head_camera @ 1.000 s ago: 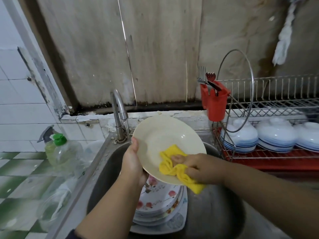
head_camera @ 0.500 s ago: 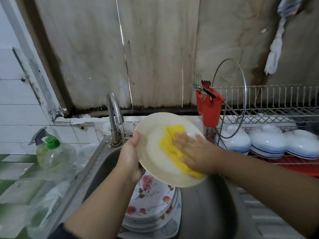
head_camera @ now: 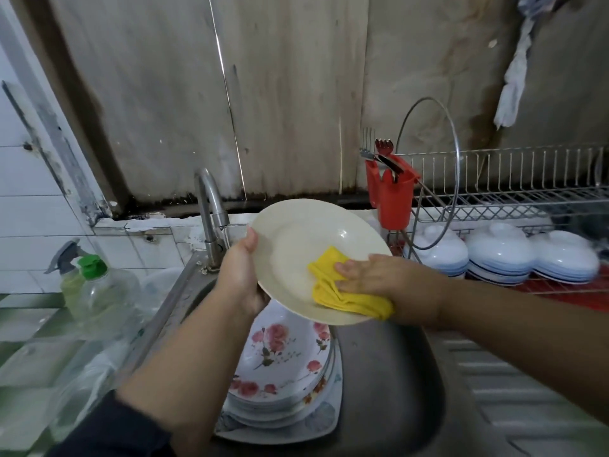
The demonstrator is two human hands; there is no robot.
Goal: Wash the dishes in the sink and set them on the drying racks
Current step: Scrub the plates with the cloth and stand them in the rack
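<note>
— Where is the plate?

— The cream plate (head_camera: pixel 306 245) is tilted above the sink (head_camera: pixel 395 374), its face turned toward the person. The left hand (head_camera: pixel 240 275) grasps its left rim: the thumb lies over the front edge, the other fingers go behind and are hidden.

— And the other hand?

— The right hand (head_camera: pixel 379 278) lies flat, fingers fairly straight and pointing left, pressing a folded yellow cloth (head_camera: pixel 342 291) against the plate's lower right part. The cloth sticks out beyond the fingertips and hangs under the palm.

— How do the arms lie?

— The left forearm rises from the lower left, a dark sleeve (head_camera: pixel 115 430) at its near end. The right forearm comes in from the right edge, roughly level, wrist straight.

— What sits below the hands?

— A stack of flowered plates (head_camera: pixel 283 357) leans in the basin, just under the left wrist, on a squarish plate (head_camera: pixel 326 420).

— Further out?

— The faucet (head_camera: pixel 211 219) stands just behind the left hand. Left of that hand is a green-capped bottle (head_camera: pixel 99 288) with a spray bottle (head_camera: pixel 66 268) beside it. Beyond the right hand, a red cutlery holder (head_camera: pixel 392 199) hangs on a wire drying rack (head_camera: pixel 514 192), with upturned white bowls (head_camera: pixel 501 252) on its lower tier.
</note>
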